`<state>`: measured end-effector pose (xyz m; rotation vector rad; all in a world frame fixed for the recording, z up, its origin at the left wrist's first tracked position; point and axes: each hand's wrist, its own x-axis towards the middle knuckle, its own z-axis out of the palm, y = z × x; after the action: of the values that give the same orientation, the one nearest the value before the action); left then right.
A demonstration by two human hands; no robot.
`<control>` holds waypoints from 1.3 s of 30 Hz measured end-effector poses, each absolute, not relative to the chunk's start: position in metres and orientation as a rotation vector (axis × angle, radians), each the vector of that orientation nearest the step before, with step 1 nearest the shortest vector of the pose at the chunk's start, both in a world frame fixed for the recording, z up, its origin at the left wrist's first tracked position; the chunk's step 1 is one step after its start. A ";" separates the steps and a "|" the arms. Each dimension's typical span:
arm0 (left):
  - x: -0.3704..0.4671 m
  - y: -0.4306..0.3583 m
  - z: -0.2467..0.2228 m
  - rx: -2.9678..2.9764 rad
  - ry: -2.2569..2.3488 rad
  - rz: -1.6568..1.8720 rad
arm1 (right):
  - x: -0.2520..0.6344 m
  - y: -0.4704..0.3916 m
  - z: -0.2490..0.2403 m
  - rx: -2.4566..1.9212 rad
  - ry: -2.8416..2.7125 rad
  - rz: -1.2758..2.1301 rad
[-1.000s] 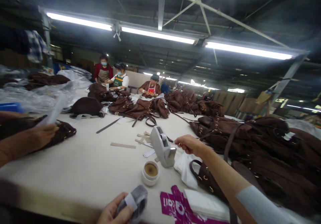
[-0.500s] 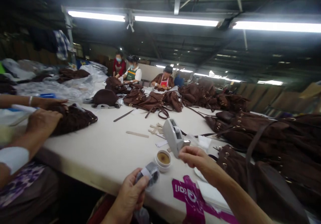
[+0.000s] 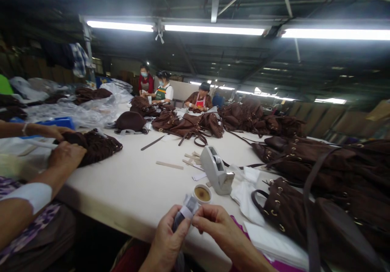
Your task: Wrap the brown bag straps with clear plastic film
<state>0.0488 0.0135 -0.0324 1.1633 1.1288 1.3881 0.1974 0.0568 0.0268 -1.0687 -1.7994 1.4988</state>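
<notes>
My left hand (image 3: 170,233) is closed around a dark bundle in clear plastic (image 3: 180,216) with a pale band across it. The thumb presses against the bundle's side. Close beside the band, my right hand (image 3: 217,227) has thumb and forefinger pinched together; whatever lies between them is too small to make out. Just beyond both hands stands a round white tub (image 3: 202,193) with a brown inside. Behind the tub, slightly right, is a grey tape dispenser (image 3: 215,170).
Brown drawstring bags (image 3: 307,195) are heaped on the right, with more across the table's far side. White sheets (image 3: 276,243) lie right of my hands. At left, a co-worker's hands (image 3: 67,154) handle a brown bag. Strips (image 3: 169,165) lie mid-table. Other people sit or stand beyond.
My right hand has left the tape dispenser and come down and left to the plastic-wrapped bundle. The bundle stays in my left hand, which has shifted slightly right.
</notes>
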 end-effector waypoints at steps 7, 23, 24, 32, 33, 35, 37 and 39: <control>0.048 0.016 -0.040 1.151 1.049 1.406 | 0.191 0.055 0.029 -1.124 -1.777 1.474; 0.053 0.019 -0.038 1.028 1.159 1.444 | 0.205 0.048 0.036 -1.104 -1.719 1.405; 0.052 0.019 -0.038 1.040 1.165 1.442 | 0.206 0.048 0.036 -1.100 -1.729 1.430; 0.054 0.013 -0.028 1.222 1.225 1.343 | 0.201 0.053 0.024 -1.105 -1.780 1.417; 0.054 0.012 -0.026 1.239 1.217 1.329 | 0.201 0.053 0.024 -1.128 -1.785 1.407; 0.054 0.012 -0.023 1.255 1.190 1.311 | 0.202 0.054 0.023 -1.142 -1.794 1.398; 0.053 0.011 -0.021 1.260 1.169 1.297 | 0.203 0.054 0.023 -1.154 -1.794 1.389; 0.053 0.009 -0.021 1.258 1.161 1.293 | 0.203 0.053 0.021 -1.171 -1.779 1.378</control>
<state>0.0533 0.0094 -0.0210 1.2575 1.1608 1.2934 0.2028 0.0533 0.0215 -1.1708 -1.7795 1.3784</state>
